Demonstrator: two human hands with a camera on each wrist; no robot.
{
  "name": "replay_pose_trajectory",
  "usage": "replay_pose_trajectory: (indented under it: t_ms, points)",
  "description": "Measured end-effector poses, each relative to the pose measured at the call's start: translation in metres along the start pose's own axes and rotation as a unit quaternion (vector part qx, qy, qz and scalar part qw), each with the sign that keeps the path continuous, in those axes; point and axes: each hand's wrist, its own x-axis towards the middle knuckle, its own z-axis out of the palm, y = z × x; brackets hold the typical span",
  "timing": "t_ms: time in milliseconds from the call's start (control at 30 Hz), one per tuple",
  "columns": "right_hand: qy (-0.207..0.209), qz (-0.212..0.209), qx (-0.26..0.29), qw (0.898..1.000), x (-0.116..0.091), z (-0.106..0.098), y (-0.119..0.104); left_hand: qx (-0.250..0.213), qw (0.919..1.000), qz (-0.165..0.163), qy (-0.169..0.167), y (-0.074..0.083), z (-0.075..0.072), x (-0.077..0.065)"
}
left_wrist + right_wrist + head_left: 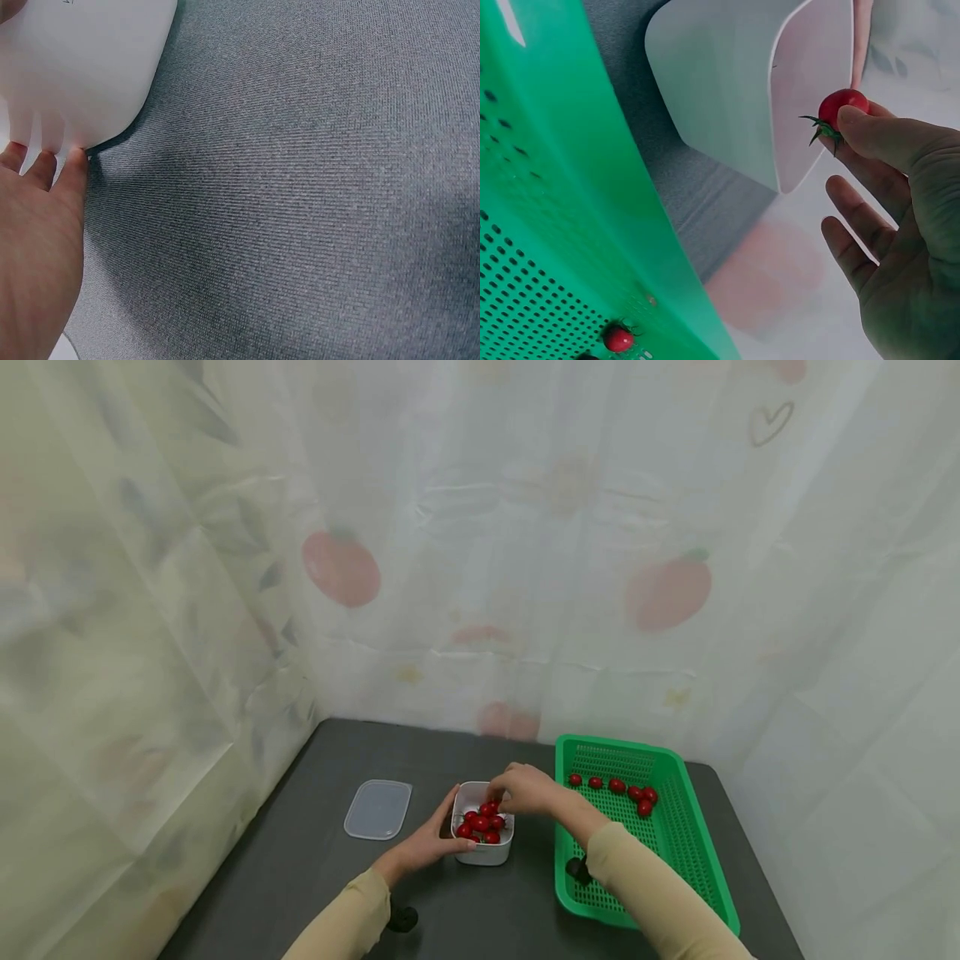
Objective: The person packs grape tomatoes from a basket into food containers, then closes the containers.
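A white square container point(487, 855) stands on the dark table, with several red cherry tomatoes point(482, 823) inside. At its left side my left hand point(426, 842) holds it, thumb along the near wall and fingers on the left wall. In the left wrist view, fingertips of that hand point(41, 232) touch the white wall. My right hand point(527, 788) is over the container's far right part. Between its thumb and index finger it pinches one cherry tomato point(843, 106) with a green calyx, at the opening; its other fingers are spread loosely.
A green perforated basket point(701, 827) stands right of the container, under the right forearm, with several cherry tomatoes point(617, 786) toward its far side. Left of the container lies a flat translucent lid point(378, 810). A printed curtain point(480, 568) hangs behind the table point(300, 860).
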Motion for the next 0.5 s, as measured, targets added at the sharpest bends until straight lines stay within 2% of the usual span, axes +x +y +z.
replay_pose_trajectory:
  t_ms: [500]
  points:
    - [-0.024, 0.018, -0.024, 0.999, -0.0014, 0.0080, -0.0077, 0.005, 1.0000, 0.006, -0.003, -0.0029, -0.0001, 0.0001]
